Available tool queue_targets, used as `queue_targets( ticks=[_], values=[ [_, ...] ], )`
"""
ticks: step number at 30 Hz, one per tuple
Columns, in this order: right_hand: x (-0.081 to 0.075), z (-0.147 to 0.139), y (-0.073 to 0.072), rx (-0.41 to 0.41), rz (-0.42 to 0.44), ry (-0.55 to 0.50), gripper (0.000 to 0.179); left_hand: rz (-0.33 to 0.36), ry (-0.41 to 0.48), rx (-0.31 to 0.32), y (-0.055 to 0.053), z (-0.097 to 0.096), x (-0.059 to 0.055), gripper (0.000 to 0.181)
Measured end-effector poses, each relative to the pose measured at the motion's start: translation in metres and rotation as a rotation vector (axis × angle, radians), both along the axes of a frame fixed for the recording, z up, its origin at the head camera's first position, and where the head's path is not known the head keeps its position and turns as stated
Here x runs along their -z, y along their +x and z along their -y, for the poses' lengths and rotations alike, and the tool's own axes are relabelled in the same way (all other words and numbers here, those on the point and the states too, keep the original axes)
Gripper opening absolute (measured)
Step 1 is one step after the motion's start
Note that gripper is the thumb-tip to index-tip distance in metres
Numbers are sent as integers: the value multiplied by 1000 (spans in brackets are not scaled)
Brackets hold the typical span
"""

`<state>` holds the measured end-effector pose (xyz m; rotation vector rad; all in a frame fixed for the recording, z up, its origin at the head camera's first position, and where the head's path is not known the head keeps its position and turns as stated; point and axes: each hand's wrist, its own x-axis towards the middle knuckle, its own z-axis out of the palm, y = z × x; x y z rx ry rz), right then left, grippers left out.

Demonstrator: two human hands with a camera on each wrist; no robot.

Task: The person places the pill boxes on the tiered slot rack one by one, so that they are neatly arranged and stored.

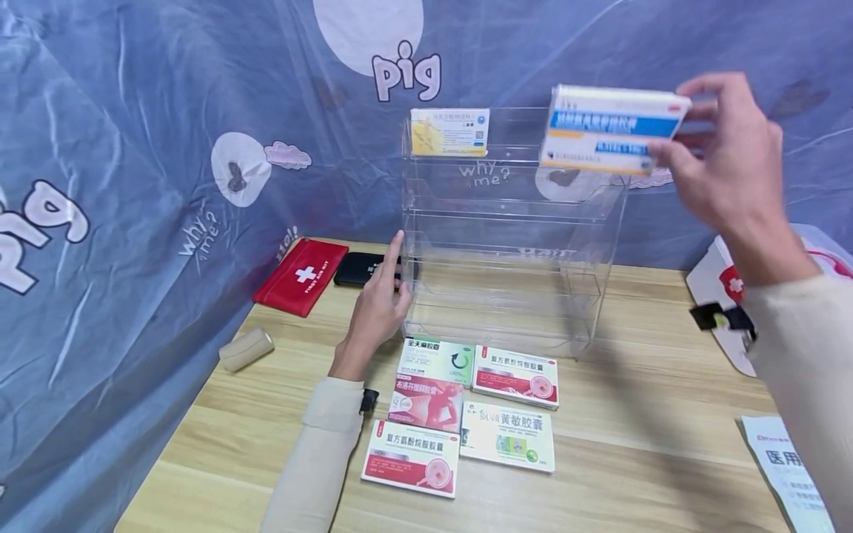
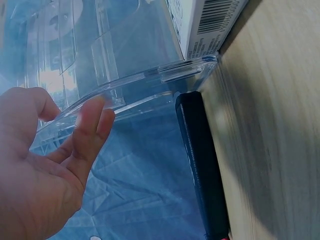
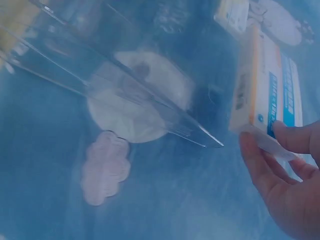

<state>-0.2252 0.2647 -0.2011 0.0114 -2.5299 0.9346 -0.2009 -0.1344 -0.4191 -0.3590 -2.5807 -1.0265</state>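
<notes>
My right hand (image 1: 729, 159) pinches a white medicine box (image 1: 613, 132) with blue and orange stripes, raised at the top right of the clear display rack (image 1: 506, 252). In the right wrist view the same box (image 3: 270, 85) sits between thumb and fingers, tilted and apart from the rack edge. My left hand (image 1: 376, 314) holds the rack's left side low down, and in the left wrist view the panel edge passes between its digits. A yellow and white medicine box (image 1: 449, 133) stands at the left of the rack's top tier.
In front of the rack lie several medicine boxes, among them a green and white box (image 1: 436, 360) and a pink box (image 1: 426, 403). A red first aid pouch (image 1: 303, 277), black case (image 1: 356, 269) and bandage roll (image 1: 246, 349) lie left. A white container (image 1: 726, 296) stands right.
</notes>
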Motion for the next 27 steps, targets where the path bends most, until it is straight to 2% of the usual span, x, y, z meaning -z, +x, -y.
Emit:
queue_targets(
  ticks=[2, 5, 9, 12, 17, 22, 27],
  values=[
    [-13, 9, -15, 1, -28, -13, 59, 2, -1, 1, 0, 0, 0, 94],
    [-24, 22, -35, -8, -94, -6, 56, 0, 0, 2, 0, 0, 0, 93],
    [-26, 35, -55, -30, -148, 50, 52, -23, -8, 6, 1, 1, 0, 92],
    [-21, 36, -65, -39, -143, 103, 51, -31, -14, 11, 1, 0, 1, 92],
    [-9, 27, -73, -53, -75, 165, 52, -26, -12, 12, 2, 0, 0, 93],
    [-4, 23, -74, -82, -50, 200, 56, -34, -13, 14, 2, 1, -2, 92],
    [2, 27, -72, -85, -14, 230, 52, -21, -9, 11, 2, 2, -3, 92]
  ],
)
